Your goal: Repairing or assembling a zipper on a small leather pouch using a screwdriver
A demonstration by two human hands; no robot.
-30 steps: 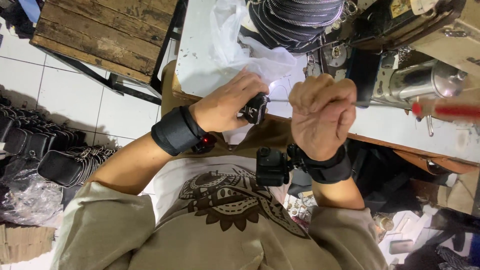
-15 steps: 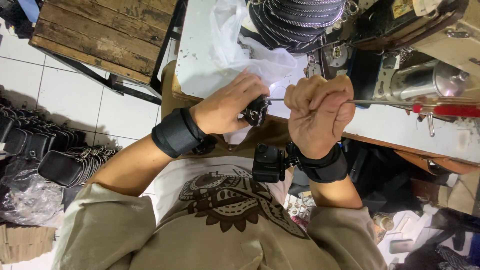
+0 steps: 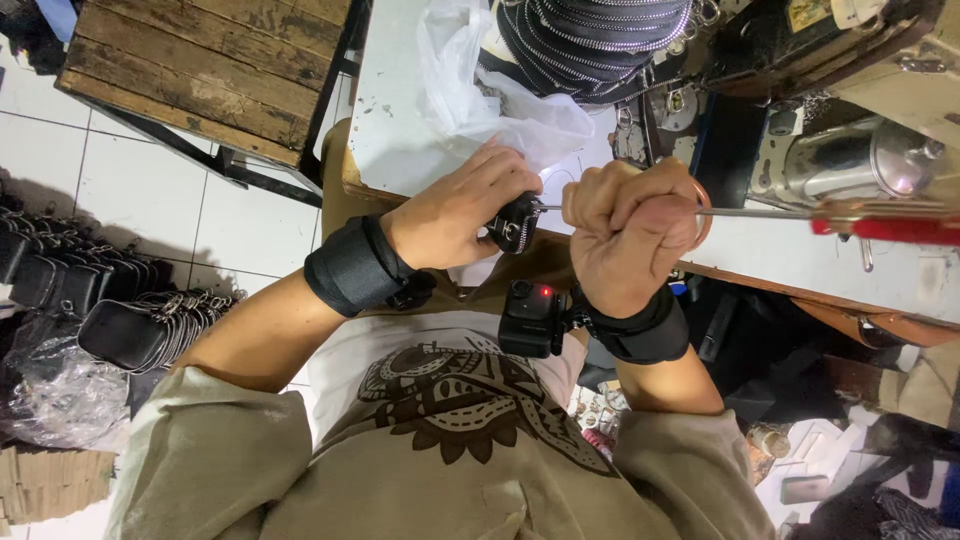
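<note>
Mid-step, looks like: left hand (image 3: 455, 215) pinches the small black zippered piece (image 3: 513, 222) above the desk (image 3: 400, 120) edge, right hand (image 3: 625, 235) fisted on the red-handled tool (image 3: 800, 213) at it; next needs steady pressure, firm pinch.

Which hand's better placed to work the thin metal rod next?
Right, probably. The right hand is fisted around the thin metal rod, while the left hand is occupied pinching the small black piece at the rod's tip.
</note>
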